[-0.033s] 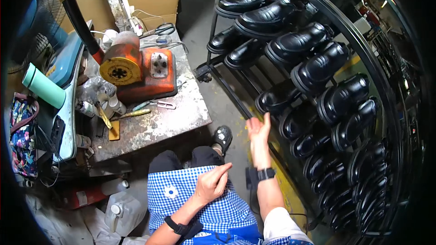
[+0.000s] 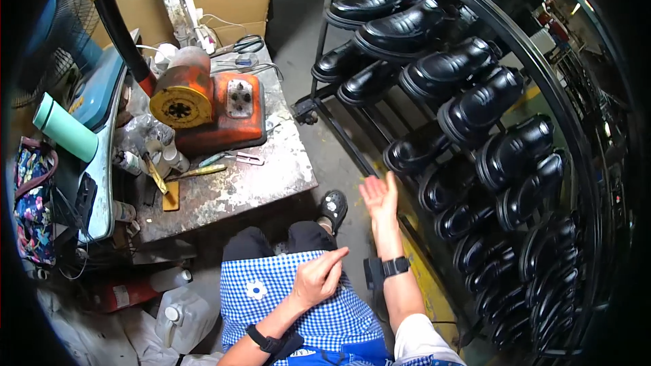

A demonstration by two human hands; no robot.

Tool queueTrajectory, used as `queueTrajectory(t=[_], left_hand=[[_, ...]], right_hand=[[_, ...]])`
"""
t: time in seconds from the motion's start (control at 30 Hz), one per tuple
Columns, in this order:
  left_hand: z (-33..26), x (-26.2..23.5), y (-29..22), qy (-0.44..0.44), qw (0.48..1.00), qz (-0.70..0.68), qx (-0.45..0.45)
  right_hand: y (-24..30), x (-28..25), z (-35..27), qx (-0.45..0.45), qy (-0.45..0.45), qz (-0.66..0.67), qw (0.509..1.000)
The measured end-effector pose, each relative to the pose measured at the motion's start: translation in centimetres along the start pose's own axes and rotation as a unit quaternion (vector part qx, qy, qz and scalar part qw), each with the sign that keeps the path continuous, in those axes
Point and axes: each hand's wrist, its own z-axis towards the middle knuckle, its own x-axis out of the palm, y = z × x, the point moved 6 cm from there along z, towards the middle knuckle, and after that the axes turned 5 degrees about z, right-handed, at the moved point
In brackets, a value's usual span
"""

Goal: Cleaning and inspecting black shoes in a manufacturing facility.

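My left hand [image 2: 318,278] lies above the blue-and-white checked apron [image 2: 261,312] over my lap. Its fingers are curled together, the index finger pointing forward and to the right, and nothing shows in the grip. My right hand [image 2: 382,200] reaches out beside the shoe rack, palm up and fingers apart, with nothing in it. Nearest to it on the rack is a black leather shoe [image 2: 415,154], which it does not touch. Dark bands circle both wrists.
Several glossy black shoes [image 2: 498,156] fill the sloped metal rack [image 2: 349,139] on the right. On the left, an orange motor machine [image 2: 220,118] stands on the worn workbench [image 2: 285,179] among brushes and bottles. A translucent jug [image 2: 183,318] is on the floor.
My right hand has shifted slightly left and down, its fingers turned a little. The left hand is nearly still, and the whole view has moved very slightly.
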Motion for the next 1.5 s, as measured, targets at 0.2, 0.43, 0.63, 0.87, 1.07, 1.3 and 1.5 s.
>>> queueTrajectory(t=[0.2, 0.43, 0.63, 0.87, 1.07, 1.3, 1.5], left_hand=[[0.6, 1.3, -0.4, 0.002, 0.998, -0.065, 0.016], [1.2, 2.3, 0.1, 0.015, 0.991, -0.128, -0.021], [1.6, 2.6, -0.8, -0.003, 0.988, -0.155, 0.005], [2.6, 2.2, -0.6, 0.031, 0.989, -0.141, -0.032], [1.6, 1.8, -0.4, 0.006, 0.994, -0.113, 0.007], [-0.3, 0.0, 0.2, -0.032, 0.99, -0.116, -0.071], [-2.1, -0.5, 1.8, -0.052, 0.966, -0.202, -0.151]], right_hand=[[-0.3, 8.1, 3.0, -0.002, 0.19, -0.115, 0.975], [1.2, 18.6, 9.4, -0.054, 0.111, -0.231, 0.965], [0.3, 19.5, 16.0, 0.015, 0.057, -0.123, 0.991], [1.5, 14.9, 9.3, -0.017, 0.188, -0.108, 0.976], [1.5, 4.4, -3.5, -0.098, 0.151, -0.214, 0.96], [2.9, 0.4, -14.9, -0.278, 0.227, -0.385, 0.85], [5.0, 0.4, -21.3, -0.453, 0.181, -0.542, 0.684]])
